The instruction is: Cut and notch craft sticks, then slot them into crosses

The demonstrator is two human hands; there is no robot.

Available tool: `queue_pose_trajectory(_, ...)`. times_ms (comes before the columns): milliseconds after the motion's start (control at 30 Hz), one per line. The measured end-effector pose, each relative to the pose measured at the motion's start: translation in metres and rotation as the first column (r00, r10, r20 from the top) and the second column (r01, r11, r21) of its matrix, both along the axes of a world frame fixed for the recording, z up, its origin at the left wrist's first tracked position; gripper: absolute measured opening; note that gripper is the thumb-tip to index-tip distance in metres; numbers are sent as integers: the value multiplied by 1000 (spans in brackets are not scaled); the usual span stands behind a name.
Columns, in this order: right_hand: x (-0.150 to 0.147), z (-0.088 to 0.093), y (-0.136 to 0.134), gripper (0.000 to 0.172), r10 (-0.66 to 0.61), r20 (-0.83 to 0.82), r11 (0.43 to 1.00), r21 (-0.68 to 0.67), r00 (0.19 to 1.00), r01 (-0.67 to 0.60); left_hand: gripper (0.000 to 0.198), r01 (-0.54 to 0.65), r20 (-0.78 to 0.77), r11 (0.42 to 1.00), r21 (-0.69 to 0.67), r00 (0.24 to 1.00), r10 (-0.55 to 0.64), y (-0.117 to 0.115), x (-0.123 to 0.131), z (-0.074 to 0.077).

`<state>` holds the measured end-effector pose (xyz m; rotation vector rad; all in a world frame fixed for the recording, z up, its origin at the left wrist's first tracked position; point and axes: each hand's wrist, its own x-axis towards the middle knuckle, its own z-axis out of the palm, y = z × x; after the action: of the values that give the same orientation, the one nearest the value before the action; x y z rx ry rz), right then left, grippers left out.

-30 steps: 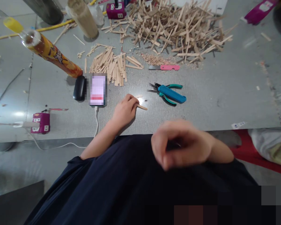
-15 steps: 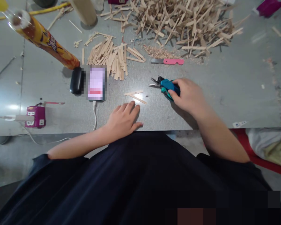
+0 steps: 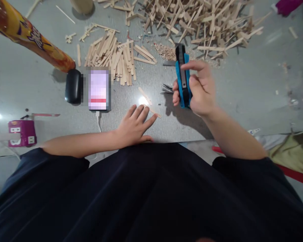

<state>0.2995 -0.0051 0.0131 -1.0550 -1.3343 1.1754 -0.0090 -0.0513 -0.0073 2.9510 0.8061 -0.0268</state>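
Note:
My right hand is raised over the table, closed around a blue and black utility knife that points away from me. The index finger lies along its grey slide. Below it on the table, plier jaws stick out; the plier handles are hidden behind the hand. My left hand rests palm down near the table edge with fingers spread. One wooden stick lies just beyond its fingertips, and another stick is partly under the fingers.
A pile of flat sticks, wood shavings and a large heap of sticks lie farther back. A blade shows beside the knife. Left are a phone, black case, orange bottle and purple box.
My right hand has lifted the utility knife from beside the pliers and turned it upright in view. My left hand has shifted slightly onto the sticks, which now lie differently. The view has moved slightly.

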Motion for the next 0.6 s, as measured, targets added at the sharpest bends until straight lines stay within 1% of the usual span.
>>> queue_pose_trajectory(67,-11,-1,8,38,57,-143,991,-115,988,-74,115,25,55,999,-21,998,-24,0,-5,-4)
queue_pose_trajectory(100,-15,-2,11,38,92,-193,976,-178,977,-127,119,39,81,999,-36,996,-36,0,-8,-5)
queue_pose_trajectory(167,-17,-8,12,42,158,-241,939,-263,958,-221,126,59,114,996,-68,992,-51,0,-11,-6)
queue_pose_trajectory(200,-17,-12,12,45,187,-235,930,-270,954,-249,129,63,120,995,-82,991,-53,0,-12,-6)
queue_pose_trajectory(233,-16,-16,10,48,213,-207,933,-247,955,-261,131,64,117,993,-95,992,-53,0,-12,-6)
queue_pose_trajectory(267,-15,-20,7,48,226,-151,949,-188,962,-252,133,66,112,992,-106,992,-54,0,-12,-5)
queue_pose_trajectory(300,-14,-25,4,44,217,-79,969,-105,973,-225,135,67,110,991,-115,992,-54,-1,-12,-5)
queue_pose_trajectory(367,-13,-34,-4,32,146,55,985,81,988,-150,140,65,92,989,-132,994,-53,-3,-10,-5)
queue_pose_trajectory(400,-13,-38,-7,31,95,114,979,169,989,-113,142,64,84,989,-135,995,-53,-4,-9,-5)
queue_pose_trajectory(467,-12,-46,-14,38,12,202,951,299,979,-74,142,54,68,989,-140,997,-45,-7,-8,-5)
queue_pose_trajectory(533,-12,-52,-22,42,-27,287,935,347,958,-78,139,43,54,989,-143,998,-35,-10,-7,-6)
queue_pose_trajectory(600,-12,-55,-30,48,-23,377,952,291,926,-95,134,42,48,990,-136,998,-36,-13,-7,-6)
